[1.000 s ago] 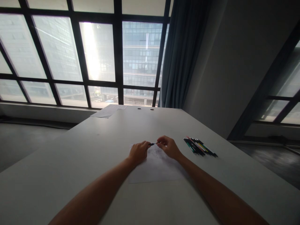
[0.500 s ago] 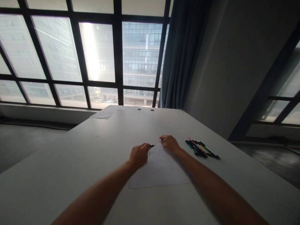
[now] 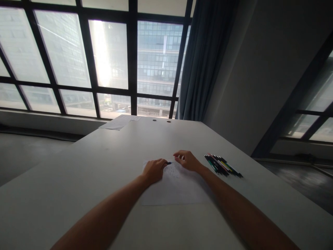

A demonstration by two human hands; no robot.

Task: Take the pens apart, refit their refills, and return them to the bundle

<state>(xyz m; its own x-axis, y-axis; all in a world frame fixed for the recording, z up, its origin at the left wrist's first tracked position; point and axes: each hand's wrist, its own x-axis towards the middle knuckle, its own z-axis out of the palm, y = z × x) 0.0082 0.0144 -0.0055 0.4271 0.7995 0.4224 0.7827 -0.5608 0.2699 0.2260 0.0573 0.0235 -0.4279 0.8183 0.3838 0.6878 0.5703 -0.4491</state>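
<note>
Pen (image 3: 168,163) pinched in left hand (image 3: 153,171) over paper (image 3: 174,189), tip twd right hand (image 3: 187,160), fingers loosely curled, empty.

No text can be read; the marks on the sheet (image 3: 177,187) are too small and faint.

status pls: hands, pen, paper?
Left hand closed on dark pen, over white paper sheet. Right hand apart, fingers curled, contents unclear. Bundle of coloured pens lies beside.
</note>
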